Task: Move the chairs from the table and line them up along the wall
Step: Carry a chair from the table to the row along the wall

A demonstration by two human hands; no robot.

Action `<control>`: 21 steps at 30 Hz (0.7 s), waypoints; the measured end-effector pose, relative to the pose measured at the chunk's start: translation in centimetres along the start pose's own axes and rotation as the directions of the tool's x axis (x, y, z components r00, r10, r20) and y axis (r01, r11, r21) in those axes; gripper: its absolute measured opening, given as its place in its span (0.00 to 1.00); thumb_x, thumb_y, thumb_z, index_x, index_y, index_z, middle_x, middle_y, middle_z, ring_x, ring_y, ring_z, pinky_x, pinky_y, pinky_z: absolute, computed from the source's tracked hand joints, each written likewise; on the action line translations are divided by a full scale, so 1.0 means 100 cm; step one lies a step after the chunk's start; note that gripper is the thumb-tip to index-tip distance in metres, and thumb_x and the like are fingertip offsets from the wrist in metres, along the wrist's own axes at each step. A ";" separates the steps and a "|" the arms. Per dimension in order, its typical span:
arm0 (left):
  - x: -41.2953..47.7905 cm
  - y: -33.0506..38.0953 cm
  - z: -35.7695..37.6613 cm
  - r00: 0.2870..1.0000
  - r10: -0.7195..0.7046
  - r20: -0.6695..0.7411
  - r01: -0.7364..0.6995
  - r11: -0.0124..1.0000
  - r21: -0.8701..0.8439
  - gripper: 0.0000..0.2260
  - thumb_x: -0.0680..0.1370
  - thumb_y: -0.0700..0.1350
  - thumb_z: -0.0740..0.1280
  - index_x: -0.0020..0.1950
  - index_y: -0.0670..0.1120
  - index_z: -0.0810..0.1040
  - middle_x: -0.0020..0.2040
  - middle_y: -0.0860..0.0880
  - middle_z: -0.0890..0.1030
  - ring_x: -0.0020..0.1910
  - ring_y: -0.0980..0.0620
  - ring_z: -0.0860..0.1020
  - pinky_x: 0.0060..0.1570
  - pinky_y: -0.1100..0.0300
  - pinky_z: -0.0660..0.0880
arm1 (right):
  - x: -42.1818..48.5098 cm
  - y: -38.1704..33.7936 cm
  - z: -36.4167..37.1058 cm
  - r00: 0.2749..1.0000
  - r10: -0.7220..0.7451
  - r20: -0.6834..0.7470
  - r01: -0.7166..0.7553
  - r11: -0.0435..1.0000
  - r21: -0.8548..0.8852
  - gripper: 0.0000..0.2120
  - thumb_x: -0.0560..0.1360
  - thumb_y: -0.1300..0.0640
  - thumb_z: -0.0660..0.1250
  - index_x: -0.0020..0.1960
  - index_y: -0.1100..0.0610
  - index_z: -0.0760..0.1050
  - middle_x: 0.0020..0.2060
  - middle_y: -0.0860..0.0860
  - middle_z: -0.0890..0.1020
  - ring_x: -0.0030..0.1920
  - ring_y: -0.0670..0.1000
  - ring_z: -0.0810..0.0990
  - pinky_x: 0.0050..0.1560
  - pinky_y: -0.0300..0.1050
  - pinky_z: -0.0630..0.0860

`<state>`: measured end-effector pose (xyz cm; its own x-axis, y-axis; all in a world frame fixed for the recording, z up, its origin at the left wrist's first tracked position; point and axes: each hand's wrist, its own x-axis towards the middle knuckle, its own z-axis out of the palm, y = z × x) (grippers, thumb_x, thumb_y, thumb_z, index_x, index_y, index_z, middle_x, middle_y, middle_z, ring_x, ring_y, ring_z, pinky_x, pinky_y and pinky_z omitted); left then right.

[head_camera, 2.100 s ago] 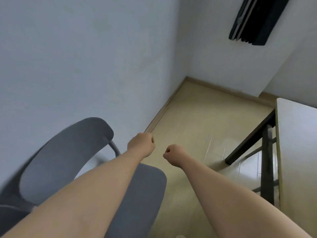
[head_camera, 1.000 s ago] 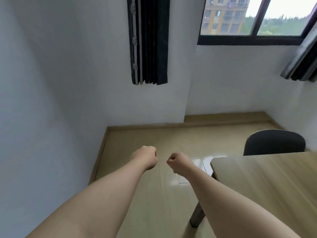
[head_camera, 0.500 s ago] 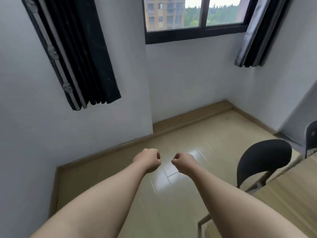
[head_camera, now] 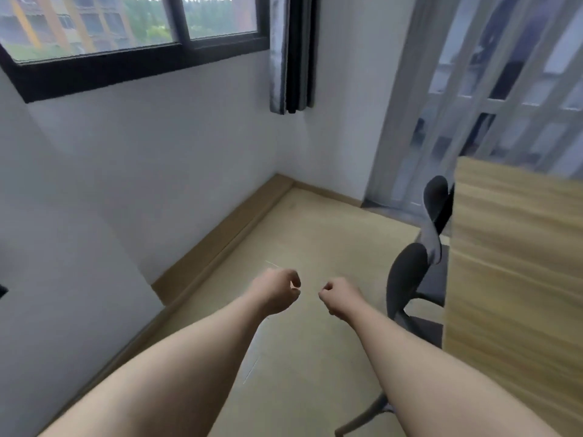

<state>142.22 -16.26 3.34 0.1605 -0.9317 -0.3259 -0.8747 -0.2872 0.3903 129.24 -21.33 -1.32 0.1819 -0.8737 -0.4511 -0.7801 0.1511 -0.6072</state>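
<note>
- My left hand (head_camera: 276, 291) was out in front of me at chest height, its fingers curled into a loose fist with nothing in them.
- My right hand (head_camera: 339, 298) hung just beside it at its 3 o'clock, the two apart. Its fingers were likewise curled in on an empty palm.
- Both fists hovered over the pale beige wood-look floor (head_camera: 315, 234) and touched no furniture.
- The nearer dark grey chair with a rounded plastic backrest (head_camera: 405, 280) stood at 3 o'clock from my right hand. It was close to the hand but not touching, and its seat was tucked under the table edge.
- A second dark grey rounded-back chair (head_camera: 437, 197) stood further off at about 1 o'clock, also pushed in at the same table edge.
- The light wooden rectangular table (head_camera: 511, 263) filled the view from 2 to 4 o'clock.
- The plain white wall (head_camera: 157, 159) with its tan skirting board (head_camera: 220, 241) ran from 8 o'clock up toward 12, well apart from both chairs.
- A black-framed window (head_camera: 126, 67) sat high at 11 o'clock, and a dark grey curtain (head_camera: 291, 52) hung at 12.
- A blurred pane of grey-framed glass (head_camera: 504, 89) stood at 1 to 2 o'clock behind the table.
</note>
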 end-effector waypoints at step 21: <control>0.210 0.162 0.050 0.613 0.672 0.416 -0.790 0.521 0.323 0.18 0.80 0.38 0.56 0.69 0.50 0.69 0.69 0.49 0.71 0.67 0.47 0.71 0.56 0.54 0.73 | 0.106 0.075 -0.092 0.865 0.500 -0.050 -0.498 0.866 0.043 0.25 0.74 0.53 0.68 0.68 0.61 0.68 0.61 0.58 0.77 0.60 0.58 0.78 0.50 0.46 0.73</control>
<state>129.16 -39.36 -1.52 -0.6795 -0.6715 -0.2955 -0.7302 0.6584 0.1827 119.82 -33.70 -4.57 -0.2626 -0.7031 -0.6609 -0.7403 0.5860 -0.3293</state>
